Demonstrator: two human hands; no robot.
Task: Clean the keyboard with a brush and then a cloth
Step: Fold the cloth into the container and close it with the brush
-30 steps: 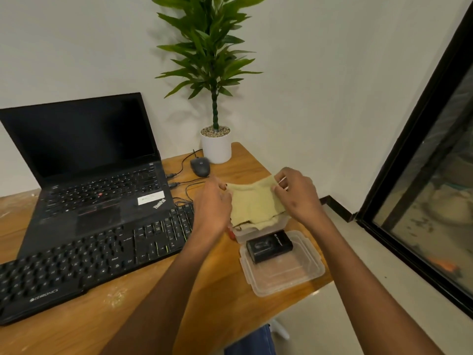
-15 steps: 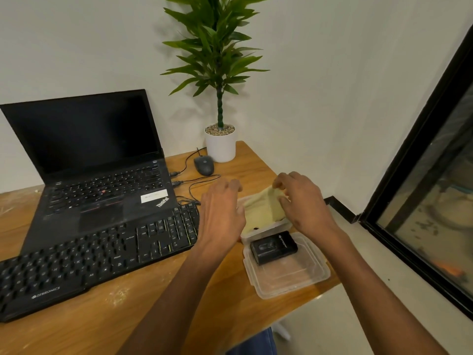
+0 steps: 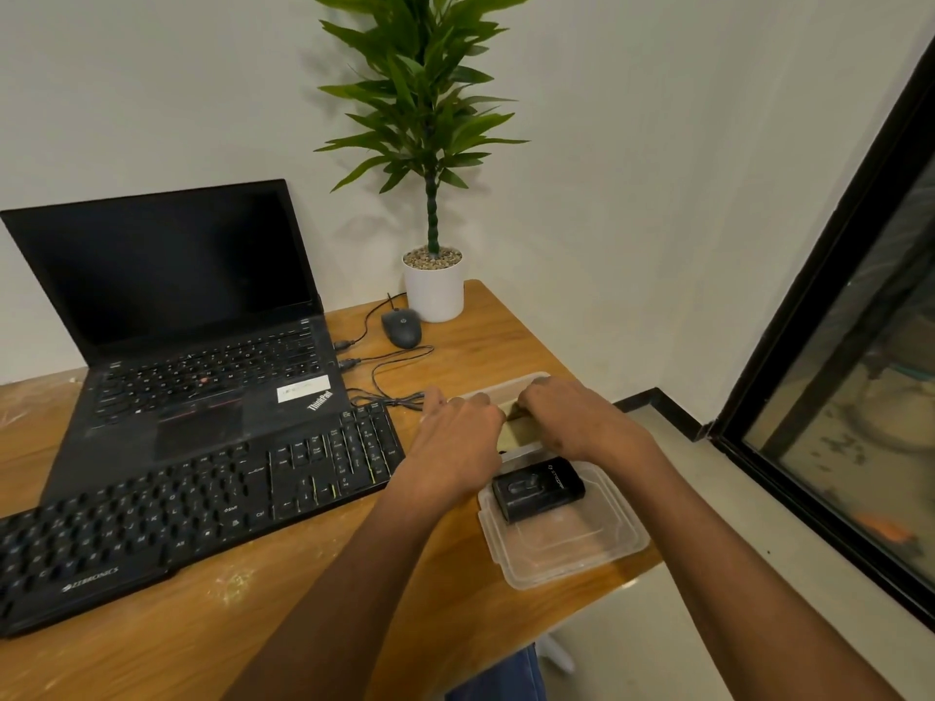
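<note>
Head-cam view down onto a wooden tabletop [image 3: 263, 614] set in a room corner. Both of the person's forearms reach fwd to a clear plastic container [image 3: 511, 384] near the right edge. Left hand [image 3: 458, 437] lies palm down, fingers fairly straight, on the yellow cloth [image 3: 516, 430] inside that container; right hand [image 3: 571, 417] is just beside it, fingers curled down onto the same cloth, w/ only a small strip of fabric showing between the two hands. Can't tell whether the right fingers actually pinch the fabric. Nearer the viewer, touching the container, sits a clear plastic lid [image 3: 566, 543] w/ a small black box-like device [image 3: 539, 488] resting at its far end. The black external keyboard [image 3: 187, 508] lies diagonally at left, its right end just beside the left hand. Behind it is an open black ThinkPad laptop [image 3: 177, 321], screen dark. A black mouse [image 3: 401, 327] & its looped cable [image 3: 389, 376] sit beyond the hands, next to a potted plant [image 3: 430, 159] in a white pot. No brush is identifiable. Dark-framed glass at right.
</note>
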